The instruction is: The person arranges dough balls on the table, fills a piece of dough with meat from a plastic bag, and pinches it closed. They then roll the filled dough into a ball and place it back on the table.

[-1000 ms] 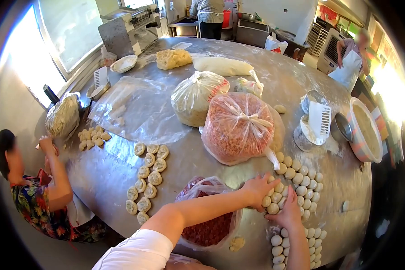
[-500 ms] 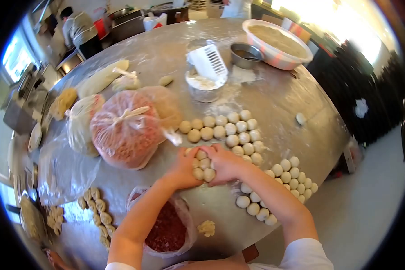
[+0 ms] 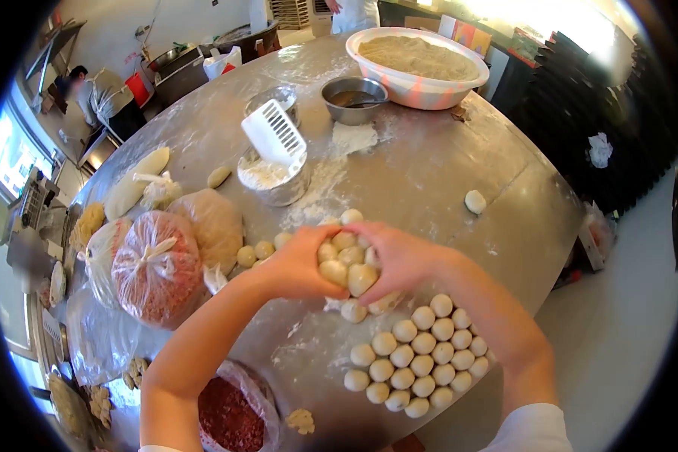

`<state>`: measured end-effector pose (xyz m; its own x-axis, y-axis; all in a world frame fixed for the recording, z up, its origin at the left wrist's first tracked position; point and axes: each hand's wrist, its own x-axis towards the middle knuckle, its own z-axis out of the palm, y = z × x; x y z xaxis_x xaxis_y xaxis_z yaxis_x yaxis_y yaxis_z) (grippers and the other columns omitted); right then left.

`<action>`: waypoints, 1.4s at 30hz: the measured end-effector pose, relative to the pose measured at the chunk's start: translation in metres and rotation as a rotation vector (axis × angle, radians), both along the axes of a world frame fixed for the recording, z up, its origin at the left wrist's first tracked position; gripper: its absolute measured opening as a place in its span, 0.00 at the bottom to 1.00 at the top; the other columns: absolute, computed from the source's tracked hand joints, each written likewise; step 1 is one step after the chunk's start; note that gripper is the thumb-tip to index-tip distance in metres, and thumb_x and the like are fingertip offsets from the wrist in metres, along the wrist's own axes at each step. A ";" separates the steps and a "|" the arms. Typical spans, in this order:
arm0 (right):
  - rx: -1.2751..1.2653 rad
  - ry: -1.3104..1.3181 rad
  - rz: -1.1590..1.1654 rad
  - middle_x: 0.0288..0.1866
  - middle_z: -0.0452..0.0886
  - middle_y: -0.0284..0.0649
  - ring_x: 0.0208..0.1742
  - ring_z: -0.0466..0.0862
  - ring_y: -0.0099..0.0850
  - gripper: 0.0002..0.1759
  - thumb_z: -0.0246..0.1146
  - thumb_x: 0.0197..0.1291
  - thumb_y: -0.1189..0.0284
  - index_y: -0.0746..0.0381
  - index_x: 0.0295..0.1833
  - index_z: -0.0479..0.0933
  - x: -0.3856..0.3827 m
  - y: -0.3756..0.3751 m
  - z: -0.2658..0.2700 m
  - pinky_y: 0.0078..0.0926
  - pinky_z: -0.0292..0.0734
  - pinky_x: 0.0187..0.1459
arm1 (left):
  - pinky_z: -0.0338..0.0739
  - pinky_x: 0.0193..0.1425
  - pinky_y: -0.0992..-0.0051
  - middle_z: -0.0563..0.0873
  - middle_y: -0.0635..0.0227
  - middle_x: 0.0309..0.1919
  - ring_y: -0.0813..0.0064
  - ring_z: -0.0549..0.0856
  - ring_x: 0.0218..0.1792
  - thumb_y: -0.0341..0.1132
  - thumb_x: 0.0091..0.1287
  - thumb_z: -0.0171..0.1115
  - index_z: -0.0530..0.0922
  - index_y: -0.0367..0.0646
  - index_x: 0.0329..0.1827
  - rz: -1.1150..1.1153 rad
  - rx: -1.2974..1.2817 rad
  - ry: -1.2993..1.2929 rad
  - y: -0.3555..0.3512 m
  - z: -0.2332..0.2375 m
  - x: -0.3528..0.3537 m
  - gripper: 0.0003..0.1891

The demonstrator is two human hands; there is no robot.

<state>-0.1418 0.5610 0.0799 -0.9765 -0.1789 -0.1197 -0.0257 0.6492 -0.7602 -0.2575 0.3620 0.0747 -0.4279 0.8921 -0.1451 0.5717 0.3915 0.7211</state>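
Several pale dough balls [image 3: 349, 258] are gathered between my two hands near the middle of the metal table. My left hand [image 3: 303, 262] curves round the cluster's left side. Round the right side curls my right hand [image 3: 401, 260]. Other dough balls lie partly hidden behind and below my hands, and a few [image 3: 264, 249] show to the left. Closer to me on the right, more dough balls [image 3: 422, 344] stand in slanting rows under my right forearm.
Left are tied bags of pink filling [image 3: 157, 264] and an open bag of dark red filling [image 3: 232, 414]. Farther back stand a flour container with a white slotted scoop [image 3: 276, 135], a metal bowl [image 3: 354, 113] and a large basin [image 3: 418, 94]. Two people are in the background.
My hands have carried the gathered dough balls slightly up and right, to the other group of balls. The view has shifted and turned, so the bags and basin appear farther left.
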 end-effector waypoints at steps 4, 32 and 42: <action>0.139 0.103 -0.105 0.64 0.73 0.51 0.64 0.75 0.46 0.61 0.84 0.30 0.60 0.64 0.72 0.62 -0.010 0.084 0.009 0.37 0.71 0.67 | 0.71 0.69 0.62 0.71 0.47 0.61 0.49 0.74 0.62 0.46 0.37 0.81 0.67 0.44 0.71 -0.087 0.074 0.069 0.102 -0.003 -0.030 0.53; 0.185 -0.048 -0.128 0.78 0.55 0.55 0.75 0.64 0.54 0.64 0.84 0.32 0.61 0.57 0.77 0.55 0.032 0.022 -0.041 0.42 0.67 0.71 | 0.75 0.63 0.55 0.73 0.48 0.62 0.48 0.78 0.60 0.49 0.49 0.79 0.64 0.50 0.74 0.153 0.057 0.053 -0.066 -0.037 0.039 0.48; 0.342 -0.163 -0.194 0.78 0.51 0.56 0.70 0.71 0.56 0.72 0.86 0.23 0.59 0.52 0.78 0.53 0.031 -0.025 -0.060 0.45 0.73 0.67 | 0.72 0.67 0.51 0.57 0.44 0.71 0.39 0.68 0.67 0.50 0.38 0.84 0.50 0.61 0.80 0.226 -0.175 0.256 -0.029 -0.069 0.083 0.64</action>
<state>-0.1105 0.5356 0.0203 -0.9515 0.0834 -0.2963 0.2249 0.8456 -0.4841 -0.1749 0.3334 0.0056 -0.6533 0.7421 -0.1498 0.6096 0.6330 0.4773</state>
